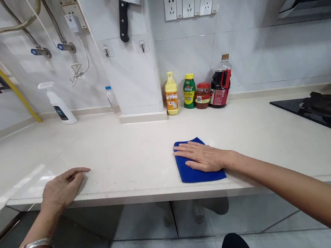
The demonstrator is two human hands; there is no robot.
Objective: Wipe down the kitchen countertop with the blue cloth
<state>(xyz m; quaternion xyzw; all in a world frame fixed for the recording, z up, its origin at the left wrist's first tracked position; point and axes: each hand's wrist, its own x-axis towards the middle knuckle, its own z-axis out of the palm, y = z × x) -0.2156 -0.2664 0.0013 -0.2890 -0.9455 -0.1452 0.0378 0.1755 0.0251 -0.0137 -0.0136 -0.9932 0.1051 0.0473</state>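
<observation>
A folded blue cloth [186,173] lies on the white countertop [127,153], close to its front edge. My right hand [201,156] rests flat on top of the cloth, fingers stretched out and not wrapped around it. Farther left, my left hand [63,187] leans on the counter's front edge, index finger extended and thumb just beneath it. Nothing shows in that hand; its other fingers are mostly hidden. Faint reddish specks mark the counter between the two hands.
Along the wall stand a white spray bottle [61,108], a clear bottle [113,102], a yellow bottle [171,95], a green bottle [189,91], a red-lidded jar [202,96] and a dark sauce bottle [220,83]. A cleaver [124,20] hangs above. A black cooktop [296,111] is at right.
</observation>
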